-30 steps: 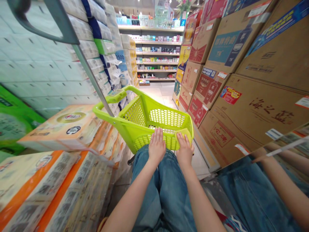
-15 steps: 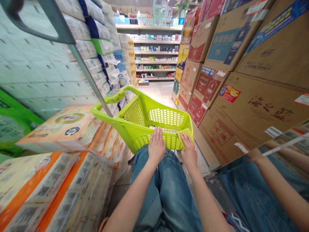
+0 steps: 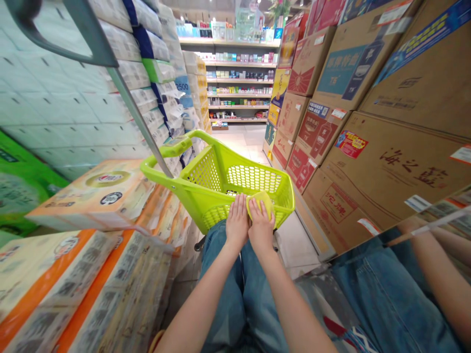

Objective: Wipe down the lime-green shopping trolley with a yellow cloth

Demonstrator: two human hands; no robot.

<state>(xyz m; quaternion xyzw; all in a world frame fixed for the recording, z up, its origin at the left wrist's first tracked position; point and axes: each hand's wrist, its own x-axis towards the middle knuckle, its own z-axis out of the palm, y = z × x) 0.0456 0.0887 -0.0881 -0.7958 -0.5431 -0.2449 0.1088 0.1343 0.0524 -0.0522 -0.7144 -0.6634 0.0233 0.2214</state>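
Lime-green perforated basket [image 3: 235, 171], yellow cloth [image 3: 260, 202], blue jeans [image 3: 239, 294], brown cartons [image 3: 397, 166] with red labels

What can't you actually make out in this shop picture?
- Head view: the yellow-green cloth is partly covered by the right hand.
- The green basket floor hides behind its near wall and the left hand.
- Far shelf goods are too small to identify.
- The grey bar is cut off by the top edge.

One green basket [image 3: 235, 181], one yellow cloth [image 3: 260, 203], two hands [image 3: 238, 223]
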